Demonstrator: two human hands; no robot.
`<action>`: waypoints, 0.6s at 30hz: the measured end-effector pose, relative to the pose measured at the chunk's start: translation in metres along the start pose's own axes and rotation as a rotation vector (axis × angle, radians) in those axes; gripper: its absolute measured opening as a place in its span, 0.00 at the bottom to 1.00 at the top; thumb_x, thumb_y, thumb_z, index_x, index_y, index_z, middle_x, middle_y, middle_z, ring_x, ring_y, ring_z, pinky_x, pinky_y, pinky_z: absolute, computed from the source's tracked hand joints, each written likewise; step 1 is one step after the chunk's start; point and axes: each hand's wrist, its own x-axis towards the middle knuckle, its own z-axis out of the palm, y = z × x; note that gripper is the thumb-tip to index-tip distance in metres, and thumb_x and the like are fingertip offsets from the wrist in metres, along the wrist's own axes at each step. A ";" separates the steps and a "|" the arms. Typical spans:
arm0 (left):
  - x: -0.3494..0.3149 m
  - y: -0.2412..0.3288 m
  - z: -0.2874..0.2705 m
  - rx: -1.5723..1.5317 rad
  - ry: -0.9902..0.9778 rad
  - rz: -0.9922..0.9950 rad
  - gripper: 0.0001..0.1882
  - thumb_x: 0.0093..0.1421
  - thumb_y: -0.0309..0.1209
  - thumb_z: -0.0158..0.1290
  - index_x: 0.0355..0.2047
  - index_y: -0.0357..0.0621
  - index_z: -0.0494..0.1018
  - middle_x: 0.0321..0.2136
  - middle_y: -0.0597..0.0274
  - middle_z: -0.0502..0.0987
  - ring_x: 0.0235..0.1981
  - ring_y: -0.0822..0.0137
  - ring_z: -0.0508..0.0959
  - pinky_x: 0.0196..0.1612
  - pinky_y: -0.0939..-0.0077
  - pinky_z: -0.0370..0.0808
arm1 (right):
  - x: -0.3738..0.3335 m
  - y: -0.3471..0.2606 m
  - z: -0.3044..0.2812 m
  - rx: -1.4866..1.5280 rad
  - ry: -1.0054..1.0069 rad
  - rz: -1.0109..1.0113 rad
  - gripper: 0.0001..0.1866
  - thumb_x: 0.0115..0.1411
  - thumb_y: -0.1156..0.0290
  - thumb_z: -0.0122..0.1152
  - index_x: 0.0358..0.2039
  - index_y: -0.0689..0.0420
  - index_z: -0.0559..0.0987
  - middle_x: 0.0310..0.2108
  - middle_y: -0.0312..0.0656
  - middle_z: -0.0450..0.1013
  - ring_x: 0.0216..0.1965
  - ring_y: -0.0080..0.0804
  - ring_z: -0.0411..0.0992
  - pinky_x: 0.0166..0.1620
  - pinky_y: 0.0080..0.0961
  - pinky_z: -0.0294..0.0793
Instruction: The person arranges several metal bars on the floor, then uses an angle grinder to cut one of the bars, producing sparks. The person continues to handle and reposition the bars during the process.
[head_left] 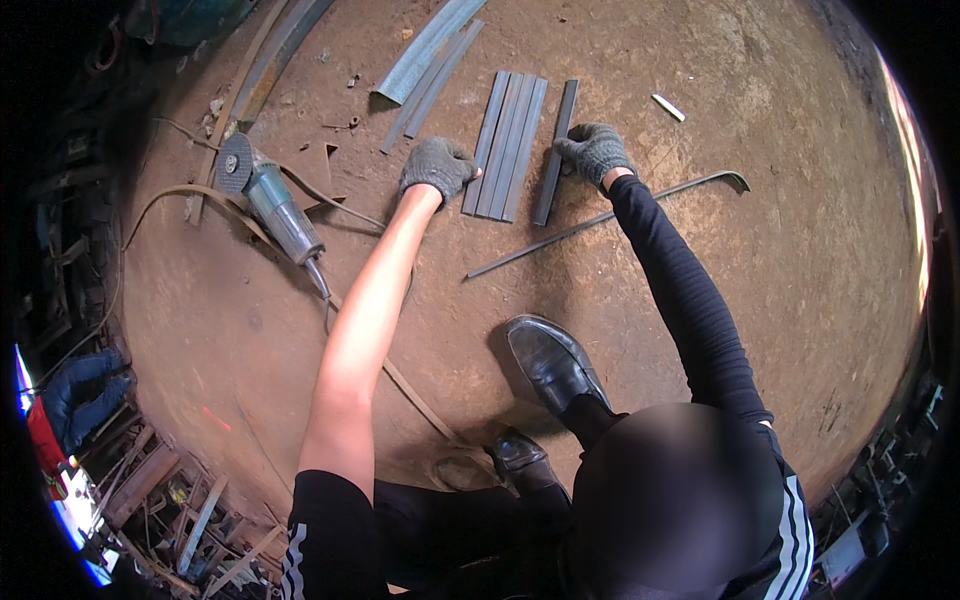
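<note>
Several dark flat metal bars (507, 150) lie side by side on the brown ground, far from my body near the middle. My left hand (438, 167), in a grey knitted glove, is at the left edge of this group with its fingers curled; what they hold, if anything, is hidden. A separate dark metal bar (548, 185) lies a little to the right, apart from the group. My right hand (596, 151), also gloved, is closed on its right edge, thumb and fingers pinching it near the middle.
An angle grinder (275, 205) lies left, its cable curling over the ground. A hooked metal rod (610, 218) lies nearer me, and a white chalk-like stick (668, 108) right. Curved metal strips (430, 50) lie farther off. Scrap metal (190, 510) is heaped lower left.
</note>
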 end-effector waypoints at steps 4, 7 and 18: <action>-0.003 0.001 0.006 0.030 0.043 0.012 0.16 0.46 0.40 0.70 0.33 0.45 0.85 0.30 0.51 0.85 0.31 0.61 0.84 0.39 0.68 0.78 | -0.001 0.002 -0.002 -0.062 0.029 -0.044 0.20 0.58 0.62 0.66 0.40 0.69 0.83 0.28 0.50 0.82 0.28 0.35 0.82 0.36 0.30 0.80; -0.005 0.001 0.009 0.009 0.061 0.014 0.17 0.46 0.40 0.70 0.33 0.44 0.85 0.30 0.50 0.84 0.31 0.60 0.85 0.39 0.66 0.78 | 0.003 0.008 0.001 -0.188 0.108 -0.130 0.20 0.57 0.61 0.66 0.39 0.68 0.84 0.28 0.51 0.82 0.29 0.37 0.82 0.37 0.31 0.80; -0.010 -0.003 0.012 -0.119 0.107 -0.005 0.15 0.47 0.33 0.71 0.33 0.39 0.84 0.30 0.50 0.84 0.31 0.62 0.84 0.39 0.68 0.78 | 0.003 0.006 0.003 -0.036 0.057 -0.042 0.19 0.57 0.64 0.67 0.41 0.69 0.83 0.30 0.49 0.82 0.30 0.34 0.82 0.36 0.30 0.80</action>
